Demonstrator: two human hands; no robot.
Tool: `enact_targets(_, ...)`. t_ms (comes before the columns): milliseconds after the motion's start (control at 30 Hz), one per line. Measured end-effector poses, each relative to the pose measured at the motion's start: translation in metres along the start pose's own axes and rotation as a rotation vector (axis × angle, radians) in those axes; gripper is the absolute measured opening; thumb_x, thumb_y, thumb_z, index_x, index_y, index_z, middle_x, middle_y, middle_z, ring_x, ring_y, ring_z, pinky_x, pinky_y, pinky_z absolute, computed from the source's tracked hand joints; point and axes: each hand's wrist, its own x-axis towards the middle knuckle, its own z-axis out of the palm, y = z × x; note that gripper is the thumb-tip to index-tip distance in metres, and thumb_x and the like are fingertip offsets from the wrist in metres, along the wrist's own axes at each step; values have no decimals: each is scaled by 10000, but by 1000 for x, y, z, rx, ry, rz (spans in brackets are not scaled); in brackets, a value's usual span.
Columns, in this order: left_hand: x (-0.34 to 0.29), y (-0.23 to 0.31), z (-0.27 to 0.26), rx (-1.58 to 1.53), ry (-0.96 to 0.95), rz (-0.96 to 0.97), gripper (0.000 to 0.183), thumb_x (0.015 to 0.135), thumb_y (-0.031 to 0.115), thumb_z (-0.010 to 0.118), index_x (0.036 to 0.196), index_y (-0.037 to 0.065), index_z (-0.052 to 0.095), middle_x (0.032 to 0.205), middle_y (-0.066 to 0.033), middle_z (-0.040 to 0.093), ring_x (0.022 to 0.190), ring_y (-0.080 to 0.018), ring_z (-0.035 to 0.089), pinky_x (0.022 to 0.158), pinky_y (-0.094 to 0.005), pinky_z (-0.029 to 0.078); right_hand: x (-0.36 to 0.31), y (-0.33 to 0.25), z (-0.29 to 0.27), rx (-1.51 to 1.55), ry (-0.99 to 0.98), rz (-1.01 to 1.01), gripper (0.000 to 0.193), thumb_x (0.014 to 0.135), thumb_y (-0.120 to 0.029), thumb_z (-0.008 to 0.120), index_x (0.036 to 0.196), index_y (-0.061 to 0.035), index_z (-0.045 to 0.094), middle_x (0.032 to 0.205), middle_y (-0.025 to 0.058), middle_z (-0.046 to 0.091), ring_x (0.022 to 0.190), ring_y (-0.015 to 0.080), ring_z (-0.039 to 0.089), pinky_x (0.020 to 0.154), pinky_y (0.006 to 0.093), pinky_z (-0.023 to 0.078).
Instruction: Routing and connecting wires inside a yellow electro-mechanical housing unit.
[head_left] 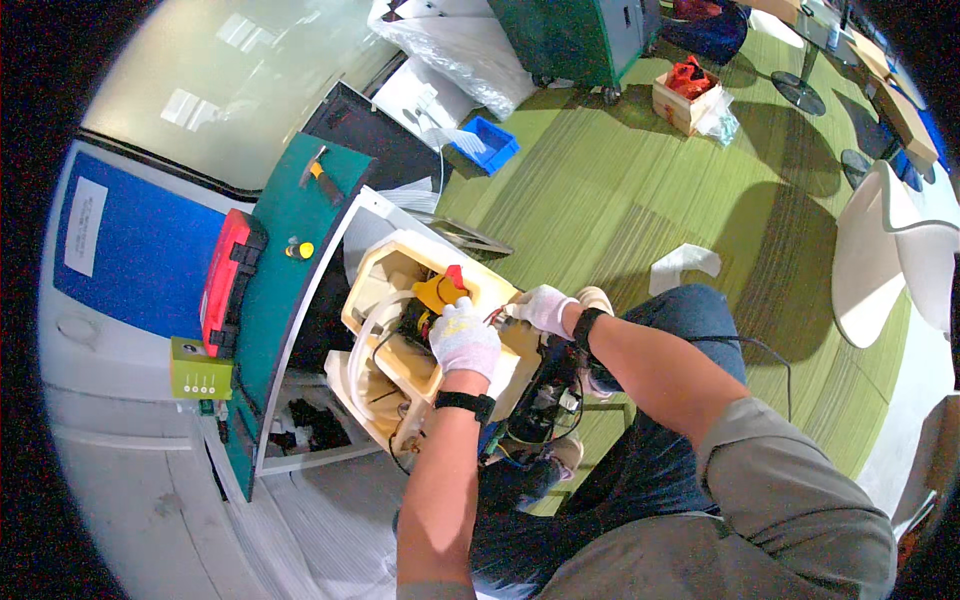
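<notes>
A cream plastic machine housing (395,255) with open compartments sits before me, tilted. My left hand (465,342), in a pale knit glove, is closed over the housing, right below a yellow part with a red tip (442,290). What its fingers grip is hidden under the hand. To its right, my right hand (545,308), gloved alike, has its fingers pinched together at the housing's edge, by a small reddish piece that I cannot make out. A pale hose (362,350) curves along the left compartment. Under the right side of the housing is a black cylindrical part (532,412).
To the left, a green board (290,215) carries a hammer (322,178) and a yellow-black tool (299,249). A red case (226,280) and green box (200,368) lie beyond it. A blue bin (487,146) and wooden crate (688,103) stand on the floor; a white chair (865,260) stands right.
</notes>
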Motion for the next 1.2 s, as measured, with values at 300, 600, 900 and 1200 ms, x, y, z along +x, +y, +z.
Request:
enact_targets(300, 0, -4, 2, -93, 48, 28, 428, 825, 399, 695, 1029, 45, 567, 979, -193, 634, 906, -365, 652, 779, -468, 530, 0, 1, 0, -81, 73, -30, 416, 905, -457, 635, 1008, -64, 721, 808, 160, 683, 690, 275, 592, 704, 385, 493)
enact_targets(600, -1, -5, 6, -93, 116, 1, 405, 824, 414, 694, 1005, 69, 585, 963, -168, 652, 866, -337, 667, 758, -443, 539, -11, -11, -15, -208, 121, -120, 359, 888, -377, 670, 1082, -81, 729, 908, 138, 721, 761, 253, 647, 741, 381, 515)
enact_targets(900, -2, -9, 10, -166, 109, -17, 405, 832, 414, 693, 1030, 80, 578, 990, -173, 642, 898, -340, 660, 777, -442, 536, -1, -2, -37, 461, -30, 199, 232, 780, -246, 783, 944, -88, 741, 690, -10, 582, 561, 119, 456, 466, 290, 333)
enact_targets(1200, -4, -9, 11, -195, 74, -30, 419, 821, 399, 705, 1059, 80, 577, 1004, -179, 639, 932, -347, 649, 792, -445, 532, -11, -8, -27, 58, 143, -65, 376, 758, -302, 794, 1003, -23, 737, 907, 101, 723, 761, 199, 637, 715, 335, 511)
